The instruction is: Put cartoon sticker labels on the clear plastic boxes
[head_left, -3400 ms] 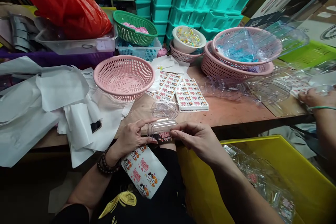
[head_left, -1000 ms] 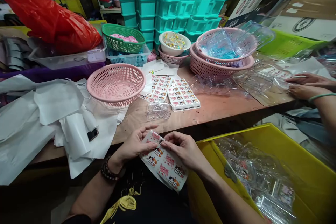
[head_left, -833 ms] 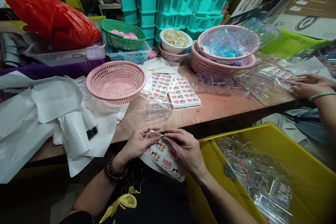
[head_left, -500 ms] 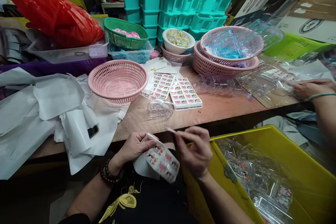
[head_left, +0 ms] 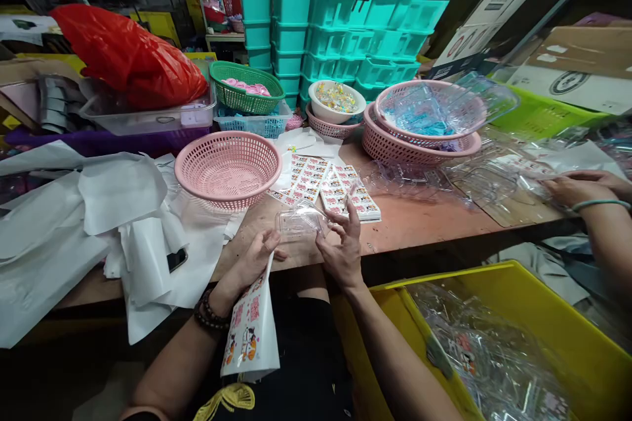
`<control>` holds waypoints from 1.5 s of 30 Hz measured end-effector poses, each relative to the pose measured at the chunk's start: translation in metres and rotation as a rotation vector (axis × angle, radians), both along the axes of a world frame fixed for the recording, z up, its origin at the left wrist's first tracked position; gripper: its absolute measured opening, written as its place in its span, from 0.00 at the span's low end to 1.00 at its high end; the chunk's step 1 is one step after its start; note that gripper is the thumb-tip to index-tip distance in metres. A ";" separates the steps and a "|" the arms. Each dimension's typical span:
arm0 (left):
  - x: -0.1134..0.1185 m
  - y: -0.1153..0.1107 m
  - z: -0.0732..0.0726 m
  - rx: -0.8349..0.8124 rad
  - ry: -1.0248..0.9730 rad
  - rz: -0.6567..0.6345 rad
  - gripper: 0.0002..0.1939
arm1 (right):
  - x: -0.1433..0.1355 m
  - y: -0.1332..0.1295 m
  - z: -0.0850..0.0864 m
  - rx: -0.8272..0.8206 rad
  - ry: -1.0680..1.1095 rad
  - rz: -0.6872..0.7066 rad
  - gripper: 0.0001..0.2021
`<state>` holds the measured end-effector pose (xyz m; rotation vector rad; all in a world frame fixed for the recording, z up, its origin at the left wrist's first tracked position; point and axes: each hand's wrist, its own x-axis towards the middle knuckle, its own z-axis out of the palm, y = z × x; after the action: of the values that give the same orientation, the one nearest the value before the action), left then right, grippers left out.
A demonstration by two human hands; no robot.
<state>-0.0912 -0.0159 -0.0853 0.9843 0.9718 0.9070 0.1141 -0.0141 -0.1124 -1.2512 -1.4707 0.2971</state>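
Observation:
My left hand [head_left: 253, 259] rests at the table's front edge and pinches a sheet of cat stickers [head_left: 249, 335] that hangs down over my lap. My right hand [head_left: 343, 245] is up at the table edge, its thumb against the right end of a small clear plastic box [head_left: 300, 221] lying on the wooden table [head_left: 424, 217]. A small peeled sticker [head_left: 352, 190] clings to its raised fingertip. More sticker sheets [head_left: 340, 189] lie just beyond the box.
An empty pink basket [head_left: 227, 168] stands left of the stickers, beside crumpled white paper [head_left: 99, 210] and a phone [head_left: 176, 260]. A yellow bin [head_left: 582, 335] of clear boxes sits at my right. A co-worker's hands [head_left: 575, 188] work at the far right. Stacked pink baskets [head_left: 419, 145] and teal crates [head_left: 345, 20] stand behind.
My right hand peeled a sticker off the sheet and rose to the clear box on the table. My left hand lowered the sheet, which now hangs down.

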 end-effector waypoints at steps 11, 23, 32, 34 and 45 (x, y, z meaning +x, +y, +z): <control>0.013 -0.004 0.005 0.032 -0.154 -0.050 0.28 | -0.004 -0.022 0.041 -0.596 0.753 0.326 0.52; 0.000 -0.010 0.007 0.043 -0.170 -0.023 0.27 | -0.039 -0.021 0.039 -0.536 1.134 0.200 0.42; 0.000 -0.032 -0.008 -0.011 -0.076 0.050 0.30 | -0.011 -0.001 0.034 -0.179 0.925 -0.095 0.26; -0.004 -0.034 -0.006 -0.028 -0.118 0.008 0.31 | 0.001 0.007 0.032 -0.092 0.760 -0.120 0.30; -0.013 -0.026 -0.005 -0.056 -0.143 0.030 0.36 | 0.012 0.013 -0.030 -0.140 -0.083 0.057 0.55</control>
<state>-0.1040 -0.0424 -0.0902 0.8480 0.8879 0.9576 0.1263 -0.0016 -0.1426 -1.3483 -1.5804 0.3964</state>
